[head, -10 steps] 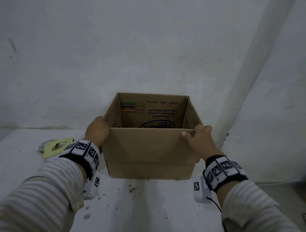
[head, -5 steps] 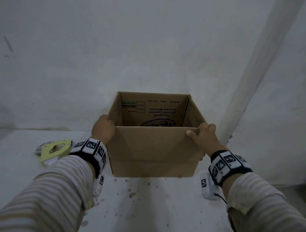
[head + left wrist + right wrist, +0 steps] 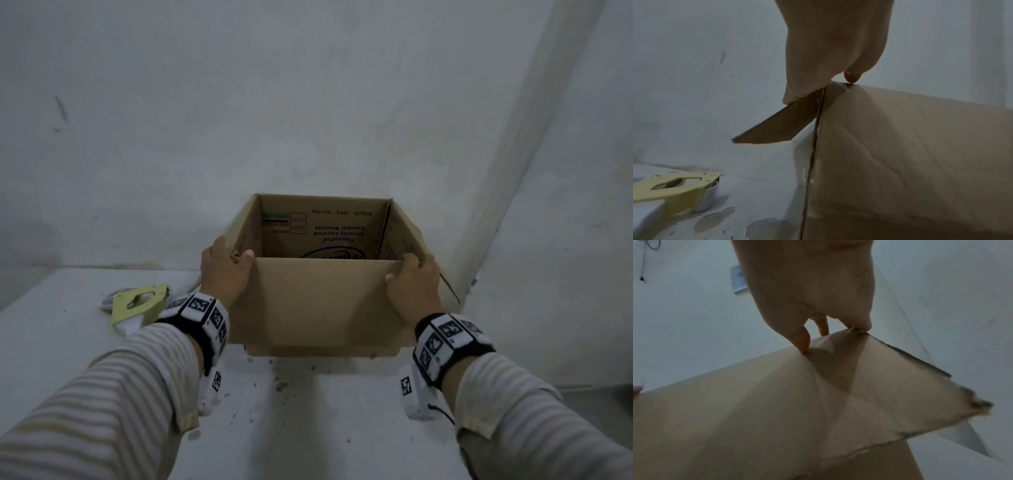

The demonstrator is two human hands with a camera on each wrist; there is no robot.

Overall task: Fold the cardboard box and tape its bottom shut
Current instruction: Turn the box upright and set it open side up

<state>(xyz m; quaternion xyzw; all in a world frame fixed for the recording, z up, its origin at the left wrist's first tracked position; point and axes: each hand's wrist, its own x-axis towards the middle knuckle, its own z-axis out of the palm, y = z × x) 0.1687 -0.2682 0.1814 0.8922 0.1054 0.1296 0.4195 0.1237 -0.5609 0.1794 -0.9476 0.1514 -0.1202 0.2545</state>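
A brown cardboard box [image 3: 322,301] stands upright and open-topped on the white table [image 3: 308,428], printed text showing on its inner far wall. My left hand [image 3: 224,274] grips the box's near left top corner, thumb hooked over the rim. My right hand [image 3: 412,284] grips the near right top corner the same way. In the left wrist view the left hand [image 3: 830,53] pinches the corner of the box [image 3: 910,162], where a side flap splays outward. In the right wrist view the right hand [image 3: 813,296] holds the box [image 3: 777,410] rim, a side flap angled out.
A yellow tape dispenser [image 3: 138,305] lies on the table left of the box, also seen low left in the left wrist view as the tape dispenser [image 3: 674,191]. White walls close in behind and to the right. Dark specks dot the table in front of the box.
Both hands have shifted along the rim to the near top corners, thumbs now over the edge, and the box sits slightly further right and closer in view.
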